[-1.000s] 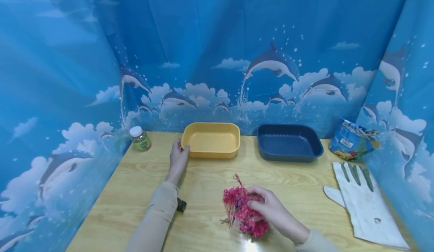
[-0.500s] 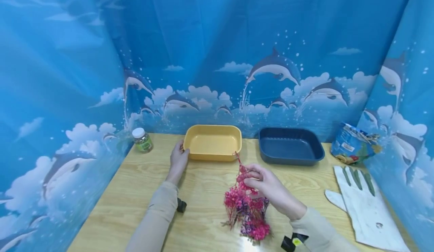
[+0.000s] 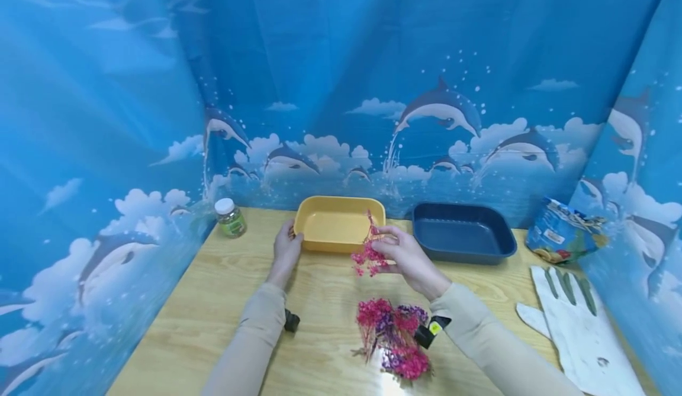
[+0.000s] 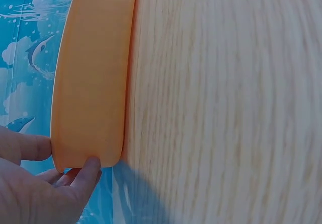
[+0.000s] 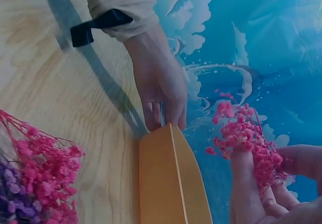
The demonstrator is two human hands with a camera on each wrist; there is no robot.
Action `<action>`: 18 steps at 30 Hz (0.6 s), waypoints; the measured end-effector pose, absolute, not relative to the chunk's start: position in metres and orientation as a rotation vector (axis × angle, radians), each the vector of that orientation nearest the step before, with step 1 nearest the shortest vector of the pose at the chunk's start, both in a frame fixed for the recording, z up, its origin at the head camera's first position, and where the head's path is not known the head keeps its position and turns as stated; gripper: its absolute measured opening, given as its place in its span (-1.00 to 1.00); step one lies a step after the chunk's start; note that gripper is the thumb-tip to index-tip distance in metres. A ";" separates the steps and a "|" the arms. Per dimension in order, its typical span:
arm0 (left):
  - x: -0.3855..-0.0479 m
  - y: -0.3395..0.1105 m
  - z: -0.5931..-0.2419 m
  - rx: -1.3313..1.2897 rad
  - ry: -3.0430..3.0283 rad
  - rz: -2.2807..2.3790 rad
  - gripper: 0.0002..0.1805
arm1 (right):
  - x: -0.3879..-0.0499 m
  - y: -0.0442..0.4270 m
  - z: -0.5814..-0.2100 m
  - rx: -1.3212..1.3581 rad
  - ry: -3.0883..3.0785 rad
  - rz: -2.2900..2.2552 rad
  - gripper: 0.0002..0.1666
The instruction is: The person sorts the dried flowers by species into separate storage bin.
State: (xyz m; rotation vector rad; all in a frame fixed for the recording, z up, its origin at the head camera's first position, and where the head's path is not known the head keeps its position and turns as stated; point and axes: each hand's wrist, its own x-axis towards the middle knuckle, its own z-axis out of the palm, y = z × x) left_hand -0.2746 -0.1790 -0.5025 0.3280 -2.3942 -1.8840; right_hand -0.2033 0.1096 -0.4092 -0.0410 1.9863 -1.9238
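My left hand [image 3: 286, 251] grips the left end of a yellow rectangular tray [image 3: 341, 245], thumb on its outer wall and fingers at the rim. The left wrist view shows that corner of the tray [image 4: 93, 83] closely. With my right hand [image 3: 410, 261] I pinch a small sprig of pink dried flowers [image 3: 366, 257], held up at the tray's front right edge. Its tiny blossoms [image 5: 246, 138] fill the space between thumb and fingers in the right wrist view. Below, on the table, lies a bunch of pink and purple dried flowers [image 3: 409, 361], partly behind my right wrist.
A dark blue tray [image 3: 460, 254] stands right of the yellow one. Farther right are a blue snack bag [image 3: 559, 233] and a white glove [image 3: 586, 325] with green-marked fingers. At the back left sits a white-capped jar [image 3: 231, 218]. A dolphin-print curtain [image 3: 330, 76] encloses the wooden table [image 3: 213, 325].
My right hand has lifted a pink sprig off the bunch and carried it forward to the yellow tray. The bunch stays on the table. My left hand keeps its grip on the tray.
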 end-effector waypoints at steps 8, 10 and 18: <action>-0.274 -0.177 -0.501 0.336 -2.366 -1.910 -0.35 | -0.227 0.092 -0.411 -0.015 2.016 -1.929 -0.36; -0.274 -0.177 -0.501 0.339 -2.360 -1.917 -0.35 | -0.232 0.088 -0.411 0.000 2.018 -1.929 -0.36; -0.275 -0.177 -0.502 0.362 -2.357 -1.945 -0.33 | -0.249 0.071 -0.412 0.016 2.000 -1.952 -0.36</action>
